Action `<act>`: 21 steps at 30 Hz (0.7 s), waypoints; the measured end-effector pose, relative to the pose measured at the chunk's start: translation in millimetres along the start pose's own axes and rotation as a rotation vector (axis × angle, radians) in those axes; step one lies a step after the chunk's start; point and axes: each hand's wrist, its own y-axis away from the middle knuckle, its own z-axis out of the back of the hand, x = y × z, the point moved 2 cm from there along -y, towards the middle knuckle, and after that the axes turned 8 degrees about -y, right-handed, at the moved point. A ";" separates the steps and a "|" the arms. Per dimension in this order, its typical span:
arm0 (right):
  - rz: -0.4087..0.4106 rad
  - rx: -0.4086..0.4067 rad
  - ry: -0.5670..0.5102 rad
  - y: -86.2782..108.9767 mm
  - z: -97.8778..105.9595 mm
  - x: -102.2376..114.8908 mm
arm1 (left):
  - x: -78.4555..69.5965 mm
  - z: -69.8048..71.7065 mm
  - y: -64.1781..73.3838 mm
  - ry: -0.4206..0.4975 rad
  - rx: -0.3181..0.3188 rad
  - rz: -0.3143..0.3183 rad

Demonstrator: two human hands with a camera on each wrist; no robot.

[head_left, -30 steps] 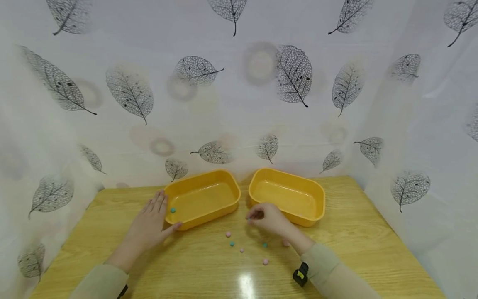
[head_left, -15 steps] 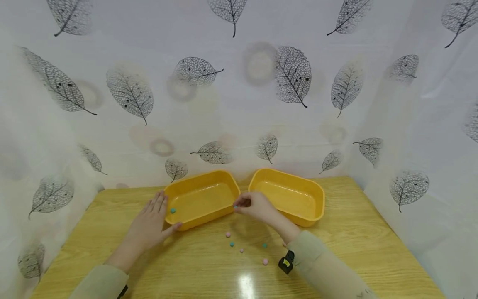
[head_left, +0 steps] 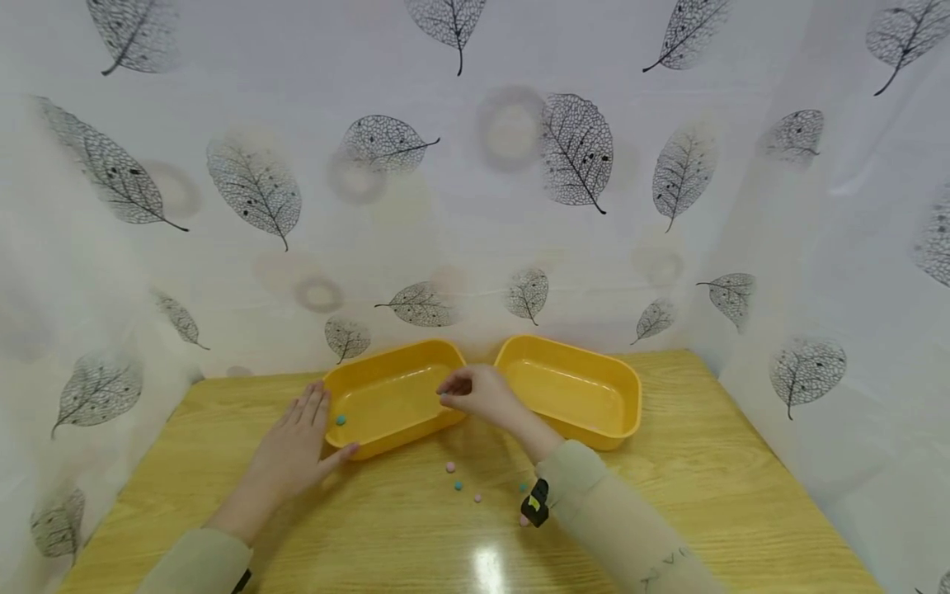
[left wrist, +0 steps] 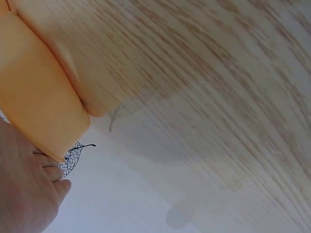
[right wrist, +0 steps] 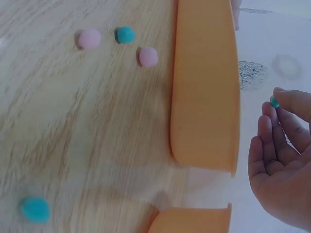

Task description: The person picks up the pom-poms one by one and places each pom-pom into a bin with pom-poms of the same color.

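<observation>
Right wrist view: far right, my right grip (right wrist: 285, 153) pinches a teal bead (right wrist: 274, 102); a slack pinch could drop it outside the left tray (right wrist: 206, 87). Head view, left: my left grip (head_left: 291, 447), spread, touches that tray.

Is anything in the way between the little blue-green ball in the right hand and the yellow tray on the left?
Nothing visible is. The right hand pinches the ball higher than the rim of the left tray, and the left hand is at the tray's opposite end.
</observation>
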 end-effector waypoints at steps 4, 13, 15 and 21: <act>-0.009 -0.002 -0.001 -8.3 -8.3 -3.6 | -0.2 0.0 0.6 -0.001 -0.004 -0.002; 0.014 -0.003 -0.012 -15.5 -20.8 -10.1 | -0.5 0.8 1.3 0.012 -0.012 -0.002; 0.015 -0.011 0.000 -15.7 -22.2 -11.6 | -0.5 1.1 1.4 0.015 -0.008 0.000; 0.008 -0.027 0.079 -16.0 -24.7 -14.4 | -0.2 1.4 1.3 0.007 -0.005 -0.002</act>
